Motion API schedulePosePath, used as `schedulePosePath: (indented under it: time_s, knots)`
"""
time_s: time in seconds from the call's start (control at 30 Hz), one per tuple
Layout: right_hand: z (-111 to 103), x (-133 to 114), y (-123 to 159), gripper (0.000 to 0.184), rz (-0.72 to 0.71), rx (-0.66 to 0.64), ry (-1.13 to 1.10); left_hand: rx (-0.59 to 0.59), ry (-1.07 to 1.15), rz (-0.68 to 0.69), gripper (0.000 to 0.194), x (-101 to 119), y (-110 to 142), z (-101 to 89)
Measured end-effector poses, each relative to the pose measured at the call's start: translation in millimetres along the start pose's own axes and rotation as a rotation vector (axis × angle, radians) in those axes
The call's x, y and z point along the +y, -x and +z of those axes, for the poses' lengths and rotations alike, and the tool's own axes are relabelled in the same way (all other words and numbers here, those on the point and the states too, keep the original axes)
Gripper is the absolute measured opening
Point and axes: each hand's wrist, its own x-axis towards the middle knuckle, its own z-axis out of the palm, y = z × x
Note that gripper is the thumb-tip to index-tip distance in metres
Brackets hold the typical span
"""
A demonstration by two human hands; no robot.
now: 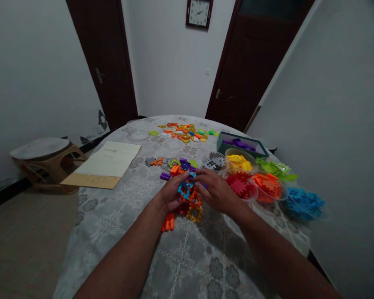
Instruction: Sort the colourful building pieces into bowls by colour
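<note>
My left hand (pixel 172 194) is closed around a cluster of joined plastic building pieces (pixel 184 190), with blue, orange, red and yellow parts showing. From the right, my right hand (pixel 216 189) presses its bent fingers against the upper side of the same cluster. A purple piece shows partly by its fingers. Orange finger-like pieces (pixel 168 223) stick out below my left wrist, and a yellow ring-shaped piece (pixel 195 213) is at the cluster's lower edge. Just beyond my hands lie purple pieces (pixel 165 176) and other loose pieces. My fingertips partly hide the joints.
Tubs at right hold yellow pieces (pixel 238 162), red pieces (pixel 240 185), orange pieces (pixel 268 185) and blue pieces (pixel 303 203). A green box (pixel 222 145) contains purple pieces. Mixed pieces (pixel 183 133) lie at the table's far end. An open paper booklet (pixel 107 160) lies left.
</note>
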Motion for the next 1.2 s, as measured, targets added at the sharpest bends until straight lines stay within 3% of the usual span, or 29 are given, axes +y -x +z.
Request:
schedulePosePath:
  time_s: [0.27,0.47,0.77,0.87,0.97,1.2]
  knots:
    - [6.0,-9.2,7.2,0.011,0.14,-0.028,0.029,0.108,-0.091,0.015,0.019,-2.7,-0.4,2.1]
    - [12.9,-15.6,8.3,0.007,0.226,-0.045,0.096,0.074,-0.269,0.035,0.021,-4.7,0.9,3.0]
    - [11.0,-6.5,15.4,0.02,0.314,0.192,-0.145,0.12,-0.384,0.001,0.023,1.1,8.1,14.8]
    - [-6.4,-3.5,24.1,0.022,0.374,0.277,-0.211,0.159,-0.407,0.005,0.041,4.6,9.6,17.9]
    - [-37.4,4.9,46.5,0.029,0.438,0.371,-0.188,0.182,-0.415,0.006,0.051,7.2,10.5,19.4]
    - [-144.8,65.7,133.3,0.016,0.411,0.592,0.52,0.281,-0.406,0.104,0.058,10.1,11.1,20.0]
